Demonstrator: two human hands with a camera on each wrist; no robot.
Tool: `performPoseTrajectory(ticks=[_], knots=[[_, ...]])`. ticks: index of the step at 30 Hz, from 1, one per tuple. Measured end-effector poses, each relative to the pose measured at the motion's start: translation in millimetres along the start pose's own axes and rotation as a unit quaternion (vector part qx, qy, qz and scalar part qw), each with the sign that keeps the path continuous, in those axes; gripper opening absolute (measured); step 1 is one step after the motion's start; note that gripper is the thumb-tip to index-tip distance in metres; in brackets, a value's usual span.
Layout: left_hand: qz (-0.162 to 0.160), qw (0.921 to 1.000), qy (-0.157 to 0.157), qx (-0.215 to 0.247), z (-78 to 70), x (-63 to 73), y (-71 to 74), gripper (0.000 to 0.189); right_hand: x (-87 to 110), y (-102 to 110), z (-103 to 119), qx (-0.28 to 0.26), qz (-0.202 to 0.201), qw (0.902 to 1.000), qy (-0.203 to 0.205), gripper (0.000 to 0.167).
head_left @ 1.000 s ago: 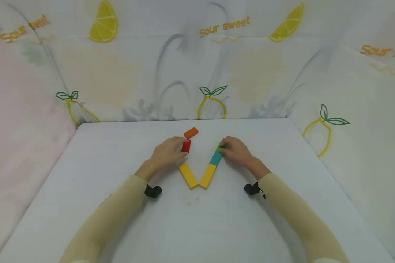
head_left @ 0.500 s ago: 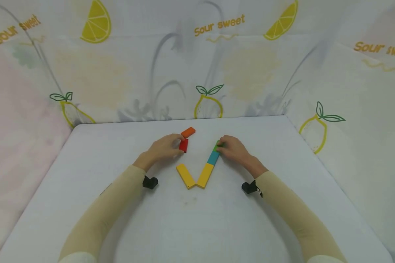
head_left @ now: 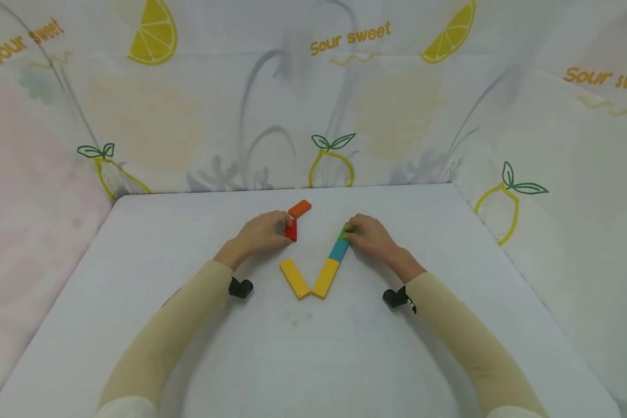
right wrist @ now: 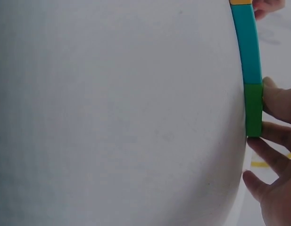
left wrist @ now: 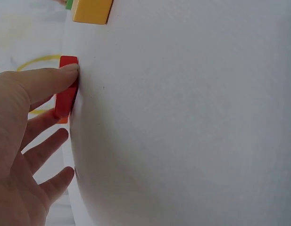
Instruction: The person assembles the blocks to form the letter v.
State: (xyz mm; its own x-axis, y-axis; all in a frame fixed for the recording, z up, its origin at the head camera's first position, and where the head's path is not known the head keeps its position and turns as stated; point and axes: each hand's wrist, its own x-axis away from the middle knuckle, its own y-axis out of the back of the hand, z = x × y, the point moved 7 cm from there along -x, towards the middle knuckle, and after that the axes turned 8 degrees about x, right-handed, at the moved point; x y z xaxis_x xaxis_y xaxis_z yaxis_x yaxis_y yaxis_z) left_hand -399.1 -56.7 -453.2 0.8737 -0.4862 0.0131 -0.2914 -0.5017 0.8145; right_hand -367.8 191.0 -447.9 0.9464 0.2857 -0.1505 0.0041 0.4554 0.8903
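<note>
My left hand (head_left: 263, 233) pinches a small red block (left wrist: 66, 96) between thumb and fingers, the thumb lying along its side in the left wrist view; the other fingers are spread. Opposite it, my right hand (head_left: 373, 237) has thumb and fingertips on a green block (right wrist: 253, 110). That green block ends a straight row with a blue block (head_left: 339, 251) and a yellow block (head_left: 325, 279). A second yellow block (head_left: 295, 279) meets the row's near end, making a V. Just beyond the red block lies an orange block (head_left: 300, 208).
The blocks lie on a white table (head_left: 313, 360) whose far edge runs along a printed cloth backdrop (head_left: 209, 104) with lemon drawings. A black wrist device (head_left: 240, 288) is on the left wrist, and another black device (head_left: 395, 298) on the right.
My left thumb and fingers have come in around the red block, which has turned slightly. My right hand stays at the green block. The head view has shifted a little.
</note>
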Motion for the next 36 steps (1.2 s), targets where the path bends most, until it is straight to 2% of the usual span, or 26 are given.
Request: performPoseTrajectory(ticks=[10,14,22,27,36], knots=[[-0.017,0.9994,0.024,0.015,3.5,7.8,8.8,0.034,-0.7,-1,-3,-0.004,0.002,1.0000,-0.009,0.016],[-0.028,0.9986,0.030,0.034,5.9,13.0,12.0,0.033,-0.1,-2,-3,-0.009,0.004,0.9999,-0.012,0.017],[-0.042,0.9972,0.017,0.059,8.7,27.4,13.5,0.033,0.4,-2,0,-0.007,0.006,0.9999,-0.009,0.017],[-0.044,0.9964,0.023,0.069,9.4,36.5,11.3,0.035,0.6,-2,0,-0.007,0.011,0.9998,-0.016,0.017],[-0.049,0.9976,0.014,0.048,8.7,45.0,5.7,0.040,2.1,0,1,0.002,0.005,1.0000,-0.005,0.017]])
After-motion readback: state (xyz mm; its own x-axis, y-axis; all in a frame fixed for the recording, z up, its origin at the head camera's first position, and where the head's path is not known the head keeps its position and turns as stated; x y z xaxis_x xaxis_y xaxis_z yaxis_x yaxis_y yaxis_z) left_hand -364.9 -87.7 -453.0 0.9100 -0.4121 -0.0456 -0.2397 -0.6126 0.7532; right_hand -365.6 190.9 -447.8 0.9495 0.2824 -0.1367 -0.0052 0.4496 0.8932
